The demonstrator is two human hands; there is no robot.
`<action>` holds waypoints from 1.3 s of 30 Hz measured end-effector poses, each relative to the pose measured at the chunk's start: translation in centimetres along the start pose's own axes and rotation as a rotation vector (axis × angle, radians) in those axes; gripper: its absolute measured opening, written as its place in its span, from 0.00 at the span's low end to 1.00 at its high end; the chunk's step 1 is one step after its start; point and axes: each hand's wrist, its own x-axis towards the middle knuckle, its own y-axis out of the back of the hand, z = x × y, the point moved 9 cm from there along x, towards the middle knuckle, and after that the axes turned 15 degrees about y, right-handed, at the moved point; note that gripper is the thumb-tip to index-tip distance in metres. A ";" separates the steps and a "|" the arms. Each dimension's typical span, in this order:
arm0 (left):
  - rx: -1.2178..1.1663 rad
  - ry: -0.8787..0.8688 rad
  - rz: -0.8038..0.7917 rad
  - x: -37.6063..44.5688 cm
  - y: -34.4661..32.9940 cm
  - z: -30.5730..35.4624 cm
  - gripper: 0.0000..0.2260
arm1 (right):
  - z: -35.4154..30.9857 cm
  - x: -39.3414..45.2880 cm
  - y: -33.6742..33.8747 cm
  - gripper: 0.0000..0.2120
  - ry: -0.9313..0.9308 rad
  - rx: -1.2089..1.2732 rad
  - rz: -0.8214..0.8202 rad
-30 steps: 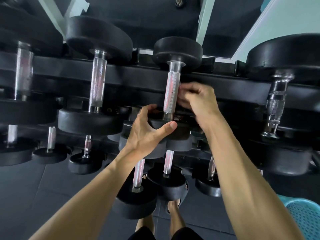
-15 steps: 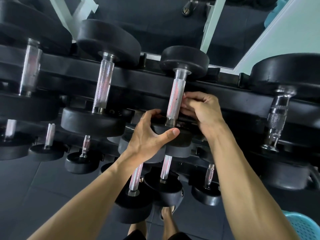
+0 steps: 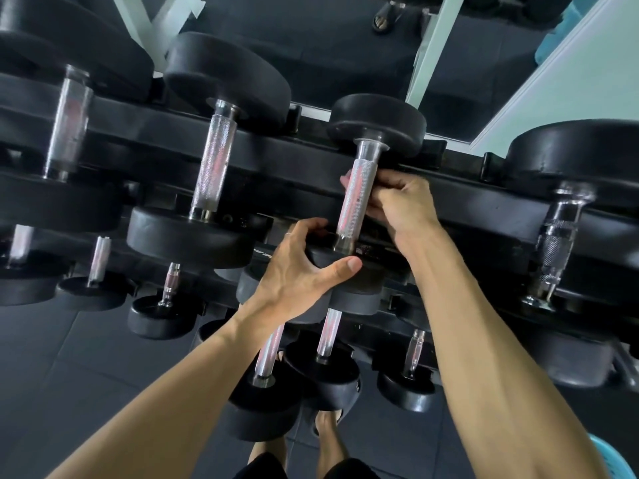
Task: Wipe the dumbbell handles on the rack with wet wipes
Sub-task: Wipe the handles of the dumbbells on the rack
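A black dumbbell with a knurled chrome handle (image 3: 356, 198) lies on the top tier of the black rack (image 3: 287, 167), in the middle of the view. My left hand (image 3: 304, 267) grips its near black head (image 3: 363, 271), thumb along the front. My right hand (image 3: 397, 205) is wrapped round the handle from the right, fingertips showing on its left side. No wipe is visible; anything in the right palm is hidden.
More dumbbells sit left (image 3: 214, 167) and right (image 3: 560, 236) on the top tier, with smaller ones on lower tiers (image 3: 328, 340). Dark rubber floor tiles lie below left. My sandalled feet (image 3: 328, 426) stand under the rack. A teal basket edge (image 3: 612, 458) shows bottom right.
My right hand has slid up the handle and closed further round it. The left hand keeps its hold on the near head. The camera has tilted, shifting the rack lower in view.
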 end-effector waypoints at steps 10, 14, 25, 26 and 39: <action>-0.024 0.002 -0.018 0.0 -0.2 0.0 0.45 | 2.1 -2.3 0.7 0.13 -0.076 -0.092 -0.060; -0.040 0.004 -0.001 -0.1 0.0 -0.1 0.45 | 2.3 -4.1 1.0 0.16 -0.091 -0.315 -0.243; -0.019 0.013 0.018 -0.3 0.1 0.2 0.45 | 0.3 -3.0 1.0 0.14 -0.034 -0.373 -0.279; -0.016 0.015 0.019 -0.3 0.0 0.2 0.45 | -0.4 -1.5 1.4 0.14 -0.012 -0.295 -0.164; 0.009 0.035 0.023 -0.6 -0.1 0.3 0.44 | 0.3 -1.0 0.9 0.13 -0.038 -0.092 -0.056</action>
